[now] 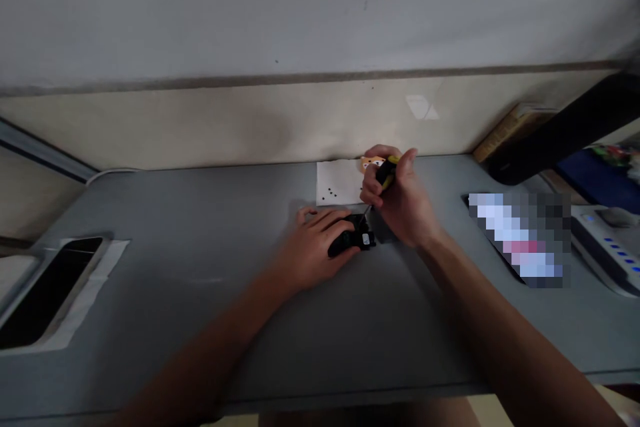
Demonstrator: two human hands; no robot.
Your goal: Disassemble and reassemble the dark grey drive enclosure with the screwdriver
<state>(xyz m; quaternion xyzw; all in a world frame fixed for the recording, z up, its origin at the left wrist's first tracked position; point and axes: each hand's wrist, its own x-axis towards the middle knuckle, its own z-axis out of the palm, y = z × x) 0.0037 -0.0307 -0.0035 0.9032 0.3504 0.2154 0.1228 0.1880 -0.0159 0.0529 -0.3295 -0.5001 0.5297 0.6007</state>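
My left hand point(316, 243) lies over a small black device point(356, 239) on the grey desk point(200, 267) and holds it down. My right hand point(400, 197) is closed round a screwdriver with a yellow and black handle point(387, 172); its thin shaft points down to the device. Just behind, a white sheet of paper point(340, 181) carries several tiny dark screws. A small orange cartoon figure point(371, 162) sits at the paper's right edge, behind my right hand.
A dark phone point(47, 290) lies on white paper at the left edge. A pixelated flat object point(520, 237) lies at the right, with a white power strip point(607, 250) beyond it. A black monitor arm point(565, 133) and a book stand at the back right. The wall is close behind.
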